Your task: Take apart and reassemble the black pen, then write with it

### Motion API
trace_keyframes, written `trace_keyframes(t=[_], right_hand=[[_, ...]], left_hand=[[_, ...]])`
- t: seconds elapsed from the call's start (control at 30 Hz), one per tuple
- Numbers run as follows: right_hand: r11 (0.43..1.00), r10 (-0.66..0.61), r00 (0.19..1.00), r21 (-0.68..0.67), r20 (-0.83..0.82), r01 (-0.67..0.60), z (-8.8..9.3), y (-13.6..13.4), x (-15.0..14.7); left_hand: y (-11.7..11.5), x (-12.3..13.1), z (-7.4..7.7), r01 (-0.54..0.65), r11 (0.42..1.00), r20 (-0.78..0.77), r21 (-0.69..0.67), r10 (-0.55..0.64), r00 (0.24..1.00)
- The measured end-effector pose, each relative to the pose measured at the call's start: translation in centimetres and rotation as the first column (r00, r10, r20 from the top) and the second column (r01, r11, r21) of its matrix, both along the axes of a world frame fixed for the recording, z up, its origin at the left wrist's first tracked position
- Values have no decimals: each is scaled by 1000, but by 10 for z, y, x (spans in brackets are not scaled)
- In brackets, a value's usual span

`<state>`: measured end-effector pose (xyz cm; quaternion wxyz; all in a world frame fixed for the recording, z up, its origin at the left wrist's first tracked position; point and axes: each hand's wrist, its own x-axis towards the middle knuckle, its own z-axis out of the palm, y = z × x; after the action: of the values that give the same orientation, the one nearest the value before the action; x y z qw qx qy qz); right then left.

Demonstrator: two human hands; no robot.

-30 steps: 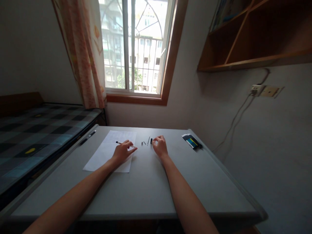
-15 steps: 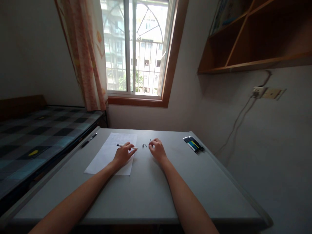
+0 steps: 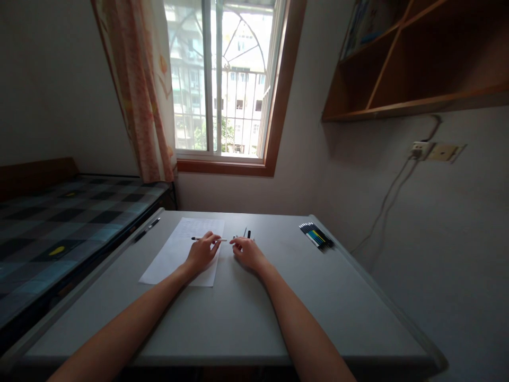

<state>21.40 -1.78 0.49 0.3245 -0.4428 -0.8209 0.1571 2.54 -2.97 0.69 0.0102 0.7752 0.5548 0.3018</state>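
Observation:
My left hand (image 3: 204, 249) is closed around a white pen barrel (image 3: 223, 240) with a dark end, above the right side of a sheet of paper (image 3: 167, 265). Just right of the barrel's tip, my right hand (image 3: 248, 252) has its thumb and finger pinched together. Whatever it may hold is too small to make out. Behind the right hand lie a thin dark rod (image 3: 245, 232) and a short black piece (image 3: 249, 234). Other small parts there are partly hidden by the fingers.
A row of several pens (image 3: 317, 237) lies on the right side of the grey table (image 3: 318, 307). One dark pen (image 3: 147, 229) rests near the left edge. A bed (image 3: 79, 212) stands at the left, and a wooden shelf (image 3: 389, 111) hangs at upper right.
My right hand has moved left, close to the barrel's tip. The thin rod, earlier at its fingers, now lies behind it, and the black piece has come into view. The left hand has hardly moved.

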Motion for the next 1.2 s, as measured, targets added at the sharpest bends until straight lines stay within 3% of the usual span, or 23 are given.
trace_keyframes(t=[0.23,0.4,0.5,0.77,1.0,1.2], right_hand=[[1000,6,1000,6,12,-7,-1,-3,-2],[1000,-5,1000,-11,-17,4,-4,-2,-5],[997,-61,995,-53,-80,57,-4,0,-6],[987,-67,965,-161,-254,26,-7,5,-7],[941,-155,839,-335,-521,-35,-14,15,-11],[946,-169,839,-323,-518,-9,-14,12,-13]], left_hand=[[3,0,-5,-32,999,-10,-3,31,999],[4,-1,-6,-15,1000,-100,13,16,995],[2,-1,-5,17,999,-133,38,-12,991],[-1,1,-2,70,996,-117,61,-63,991],[-3,1,0,115,990,-27,77,-113,993],[-2,0,0,140,986,19,95,-142,990]])
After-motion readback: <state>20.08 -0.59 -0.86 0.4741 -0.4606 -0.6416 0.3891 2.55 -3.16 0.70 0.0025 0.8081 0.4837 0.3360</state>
